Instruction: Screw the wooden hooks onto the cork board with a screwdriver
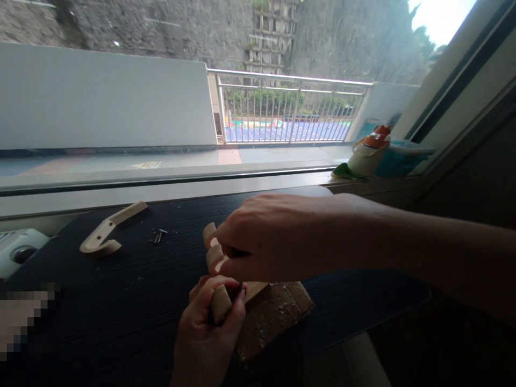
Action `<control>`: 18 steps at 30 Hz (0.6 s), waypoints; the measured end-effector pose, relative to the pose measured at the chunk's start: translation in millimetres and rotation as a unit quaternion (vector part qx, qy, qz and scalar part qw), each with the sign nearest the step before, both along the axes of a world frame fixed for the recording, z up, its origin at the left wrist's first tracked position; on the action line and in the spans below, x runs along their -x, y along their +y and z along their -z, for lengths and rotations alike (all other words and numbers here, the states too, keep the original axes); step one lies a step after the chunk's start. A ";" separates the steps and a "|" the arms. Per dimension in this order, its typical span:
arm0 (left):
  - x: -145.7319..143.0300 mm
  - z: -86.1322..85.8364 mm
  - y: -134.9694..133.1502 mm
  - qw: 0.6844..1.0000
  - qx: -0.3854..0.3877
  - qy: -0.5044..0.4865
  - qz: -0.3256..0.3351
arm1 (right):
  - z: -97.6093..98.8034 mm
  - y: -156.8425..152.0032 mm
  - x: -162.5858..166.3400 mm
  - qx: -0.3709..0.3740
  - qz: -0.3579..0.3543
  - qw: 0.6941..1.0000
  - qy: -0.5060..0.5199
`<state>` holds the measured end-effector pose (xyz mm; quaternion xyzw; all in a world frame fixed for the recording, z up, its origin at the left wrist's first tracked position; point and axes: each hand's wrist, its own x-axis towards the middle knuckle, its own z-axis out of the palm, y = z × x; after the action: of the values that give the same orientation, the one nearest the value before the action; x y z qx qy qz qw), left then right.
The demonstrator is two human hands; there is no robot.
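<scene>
My left hand (209,328) is closed around a pale wooden piece (221,305), its thumb and forefinger meeting near a small dark thing that I cannot make out. Just above it, my right hand (278,236) is closed, its fingertips hidden from the camera. Two curved wooden ends (215,258) stick out beside the right hand's fingers. A flat wooden part shows under that hand, over a brown, shiny-surfaced block (274,320). To the left, a curved wooden hook (99,232) with two dark holes lies on the black table (133,312).
Several small screws (159,236) and bits of debris lie near the hook. A white device (22,250) stands at the left edge. On the window sill are a bottle with an orange top (368,153), a green leaf-shaped thing (346,171) and a teal container (403,158).
</scene>
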<state>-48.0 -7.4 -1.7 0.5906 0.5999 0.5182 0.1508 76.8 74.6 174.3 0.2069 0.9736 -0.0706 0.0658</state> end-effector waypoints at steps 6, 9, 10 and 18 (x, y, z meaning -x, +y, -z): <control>-1.9 -2.5 -0.4 1.000 0.000 -0.005 -0.004 | -3.3 -4.1 -5.3 -0.051 -0.044 0.997 0.024; -1.0 -1.0 0.8 1.000 -0.005 -0.010 0.003 | -9.6 -4.9 -6.5 -0.031 -0.082 0.996 0.032; -0.6 -0.1 1.2 1.000 -0.004 -0.014 0.000 | -11.3 -4.5 -5.9 -0.015 -0.087 0.996 0.017; 0.0 3.9 1.9 1.000 0.004 -0.029 -0.008 | -9.3 -4.3 4.2 -0.037 -0.070 0.996 -0.043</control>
<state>-48.0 -5.5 -5.6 0.5701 0.6016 0.5340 0.1666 72.6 70.2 183.6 0.1434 0.9839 -0.0207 0.1051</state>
